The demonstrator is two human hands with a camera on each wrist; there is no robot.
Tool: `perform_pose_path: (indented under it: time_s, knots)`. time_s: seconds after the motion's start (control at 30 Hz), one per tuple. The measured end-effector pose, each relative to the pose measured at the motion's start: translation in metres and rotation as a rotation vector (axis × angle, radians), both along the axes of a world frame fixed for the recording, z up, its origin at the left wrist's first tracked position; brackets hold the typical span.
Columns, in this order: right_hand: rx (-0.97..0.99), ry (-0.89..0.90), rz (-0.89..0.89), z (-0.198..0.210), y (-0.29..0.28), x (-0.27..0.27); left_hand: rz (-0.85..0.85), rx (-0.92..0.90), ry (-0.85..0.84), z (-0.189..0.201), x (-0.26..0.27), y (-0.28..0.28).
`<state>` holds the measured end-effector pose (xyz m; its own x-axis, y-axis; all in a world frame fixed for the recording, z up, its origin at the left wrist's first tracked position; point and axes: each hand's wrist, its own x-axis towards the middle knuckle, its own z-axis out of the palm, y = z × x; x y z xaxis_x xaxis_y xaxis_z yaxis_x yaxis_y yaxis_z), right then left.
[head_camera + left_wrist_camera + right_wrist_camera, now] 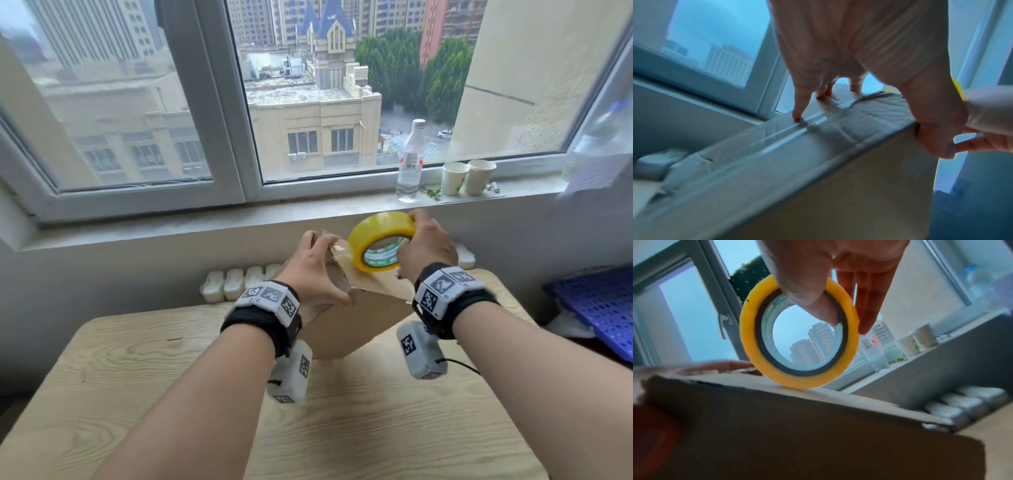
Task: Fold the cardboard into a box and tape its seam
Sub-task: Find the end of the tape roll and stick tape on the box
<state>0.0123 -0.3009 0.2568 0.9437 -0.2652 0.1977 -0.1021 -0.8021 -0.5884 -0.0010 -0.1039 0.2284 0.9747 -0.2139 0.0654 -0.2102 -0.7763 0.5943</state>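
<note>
A brown cardboard box (346,325) stands on the wooden table (171,377), folded shut. Clear tape (803,125) runs along its top seam. My left hand (315,270) grips the box's top left edge, fingertips (797,118) pressing the tape and thumb (935,141) hooked over the near edge. My right hand (424,243) holds a yellow tape roll (380,240) upright on the box top, thumb (818,305) through the core, fingers (865,305) behind the roll (799,332). The roll's lower edge touches the box (797,426).
On the windowsill behind stand a clear water bottle (411,161) and two paper cups (467,178). White radiator fins (236,284) sit behind the table's far edge. A blue perforated crate (596,308) lies to the right of the table.
</note>
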Motion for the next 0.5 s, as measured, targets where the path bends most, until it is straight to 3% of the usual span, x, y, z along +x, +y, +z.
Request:
perform_pose_path:
  time_s: [0.13, 0.23, 0.4, 0.5]
  knots:
    - [-0.124, -0.086, 0.192, 0.015, 0.032, -0.005, 0.078, -0.172, 0.0, -0.021, -0.018, 0.022]
    - [-0.226, -0.109, 0.279, 0.005, 0.059, -0.013, 0.132, -0.155, 0.045, -0.041, -0.034, 0.037]
    - [-0.281, -0.079, 0.422, -0.017, 0.084, -0.02, 0.126, -0.007, 0.356, -0.058, -0.046, 0.066]
    - [-0.332, -0.078, 0.449, -0.027, 0.09, -0.023, 0.048, -0.079, 0.404, -0.059, -0.044, 0.071]
